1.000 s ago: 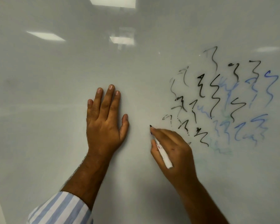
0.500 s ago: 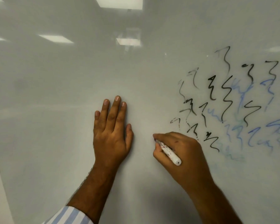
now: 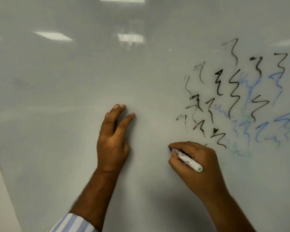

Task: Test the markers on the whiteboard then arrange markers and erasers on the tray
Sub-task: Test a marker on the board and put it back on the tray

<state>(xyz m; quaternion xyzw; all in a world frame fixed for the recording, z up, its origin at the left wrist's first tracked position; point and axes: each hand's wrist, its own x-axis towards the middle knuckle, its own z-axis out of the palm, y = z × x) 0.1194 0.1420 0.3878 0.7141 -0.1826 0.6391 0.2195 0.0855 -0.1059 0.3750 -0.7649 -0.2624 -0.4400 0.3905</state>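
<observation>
A whiteboard (image 3: 74, 97) fills the head view. At its right are several black, blue and faint green squiggles (image 3: 233, 101). My right hand (image 3: 197, 163) grips a white marker (image 3: 187, 159) with red print, its dark tip against the board just left of the lowest squiggles. My left hand (image 3: 114, 139) is in the middle of the board, fingers straight and slightly spread, fingertips near or on the surface and the palm tilted away. No tray or eraser is in view.
The board's left edge (image 3: 5, 185) runs diagonally at the lower left, with a pale wall beyond it. Ceiling lights reflect in the upper part of the board. A striped sleeve (image 3: 72, 223) shows at the bottom.
My left hand has turned from lying flat on the board to a tilted pose with fingers parted. My right hand has swung the marker's tail outward, and the view has shifted left.
</observation>
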